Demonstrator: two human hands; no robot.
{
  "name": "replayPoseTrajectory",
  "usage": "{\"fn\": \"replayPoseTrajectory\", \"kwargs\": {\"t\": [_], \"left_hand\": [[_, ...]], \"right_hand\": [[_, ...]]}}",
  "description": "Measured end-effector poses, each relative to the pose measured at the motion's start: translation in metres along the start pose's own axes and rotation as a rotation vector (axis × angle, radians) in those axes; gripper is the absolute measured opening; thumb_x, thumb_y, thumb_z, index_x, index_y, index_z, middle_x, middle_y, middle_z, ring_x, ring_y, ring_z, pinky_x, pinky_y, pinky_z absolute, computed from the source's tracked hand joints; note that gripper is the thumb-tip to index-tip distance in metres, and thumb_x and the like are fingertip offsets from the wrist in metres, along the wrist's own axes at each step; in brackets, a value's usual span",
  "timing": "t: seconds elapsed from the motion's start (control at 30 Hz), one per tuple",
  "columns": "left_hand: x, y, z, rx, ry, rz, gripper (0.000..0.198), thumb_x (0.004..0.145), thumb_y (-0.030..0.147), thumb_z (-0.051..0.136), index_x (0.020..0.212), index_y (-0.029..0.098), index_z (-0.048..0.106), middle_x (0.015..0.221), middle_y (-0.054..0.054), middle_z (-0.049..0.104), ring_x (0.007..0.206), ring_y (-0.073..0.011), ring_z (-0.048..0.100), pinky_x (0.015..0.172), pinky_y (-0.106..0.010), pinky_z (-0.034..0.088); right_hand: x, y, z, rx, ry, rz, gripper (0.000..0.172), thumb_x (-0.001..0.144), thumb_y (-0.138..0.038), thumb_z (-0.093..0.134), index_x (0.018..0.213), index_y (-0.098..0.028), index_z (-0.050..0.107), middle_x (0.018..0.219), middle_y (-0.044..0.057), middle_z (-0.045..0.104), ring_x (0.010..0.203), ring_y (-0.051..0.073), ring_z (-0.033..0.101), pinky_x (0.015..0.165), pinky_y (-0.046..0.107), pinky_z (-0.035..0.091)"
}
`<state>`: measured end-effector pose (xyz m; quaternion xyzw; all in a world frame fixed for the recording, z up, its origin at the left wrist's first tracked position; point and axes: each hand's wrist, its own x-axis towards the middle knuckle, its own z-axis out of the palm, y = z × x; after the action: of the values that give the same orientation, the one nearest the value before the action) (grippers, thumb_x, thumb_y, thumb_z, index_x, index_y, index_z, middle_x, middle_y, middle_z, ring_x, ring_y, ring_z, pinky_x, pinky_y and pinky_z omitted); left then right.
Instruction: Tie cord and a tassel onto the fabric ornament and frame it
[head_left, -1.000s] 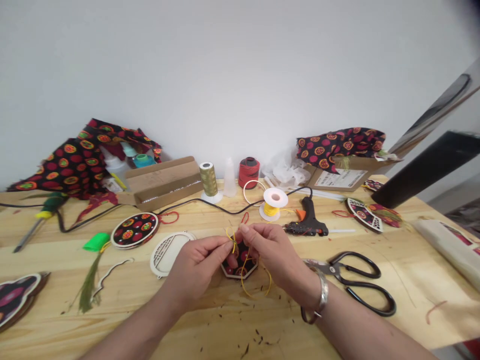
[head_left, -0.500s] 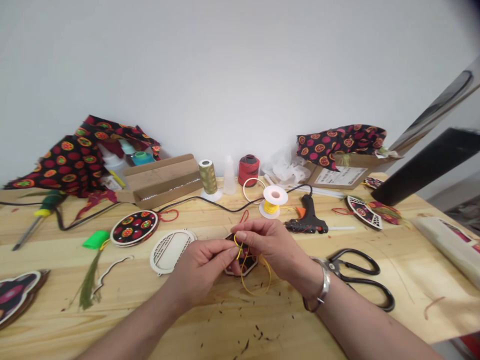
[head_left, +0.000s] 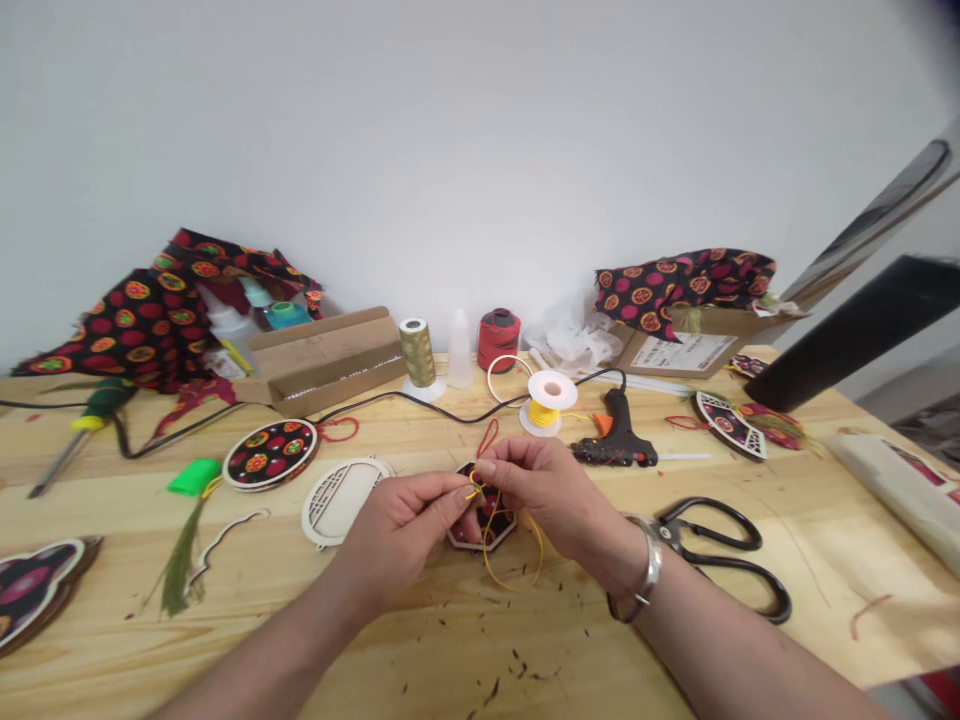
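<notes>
My left hand (head_left: 412, 525) pinches the yellow cord (head_left: 541, 555) between thumb and forefinger. Close beside it, my right hand (head_left: 544, 495) also pinches the cord, and a small yellow loop shows between the fingertips. The cord's slack curves down to the wood below my right hand. Under both hands lies a dark patterned ornament (head_left: 466, 537) with a pale angular frame, partly hidden by my fingers. A red cord loop (head_left: 488, 436) sticks out at its top. Behind my right hand stands a white spool (head_left: 553, 387) wound with yellow cord.
Black-handled scissors (head_left: 720, 555) lie beside my right wrist, partly under it. A glue gun (head_left: 616, 437) rests behind them. To the left are a pale round frame (head_left: 330, 510), a round patterned ornament (head_left: 271, 455), a green tassel (head_left: 180, 560) and a screwdriver (head_left: 82, 435). Thread spools (head_left: 418, 355) stand behind.
The small yellow loop between my fingertips has become smaller, and my fingertips have shifted slightly. Both hands stay in nearly the same place.
</notes>
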<state>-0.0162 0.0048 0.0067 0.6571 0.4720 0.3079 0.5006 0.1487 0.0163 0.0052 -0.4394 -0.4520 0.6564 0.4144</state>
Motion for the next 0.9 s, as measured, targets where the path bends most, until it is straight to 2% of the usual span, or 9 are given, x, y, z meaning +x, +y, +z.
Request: {"fn": "replayPoseTrajectory", "kwargs": {"t": [0.33,0.9], "left_hand": [[0.0001,-0.0019,0.0007,-0.055,0.013,0.02,0.025,0.083,0.028,0.052,0.068,0.019,0.069,0.059,0.001,0.065,0.046,-0.0086,0.044,0.046,-0.02,0.034],[0.0016,-0.0035,0.0013,-0.108,0.021,-0.011,0.026,0.084,0.029,0.052,0.065,0.018,0.067,0.059,0.001,0.064,0.046,-0.0081,0.043,0.045,-0.019,0.033]], "right_hand": [[-0.0012,0.0005,0.0011,-0.032,-0.008,0.019,0.024,0.069,-0.036,0.067,0.061,-0.015,0.057,0.051,-0.005,0.049,0.045,0.006,0.037,0.046,0.022,0.025],[-0.001,0.0015,0.0016,0.012,-0.049,0.037,0.024,0.073,-0.034,0.064,0.064,-0.014,0.054,0.052,-0.004,0.049,0.045,0.006,0.037,0.047,0.021,0.025]]}}
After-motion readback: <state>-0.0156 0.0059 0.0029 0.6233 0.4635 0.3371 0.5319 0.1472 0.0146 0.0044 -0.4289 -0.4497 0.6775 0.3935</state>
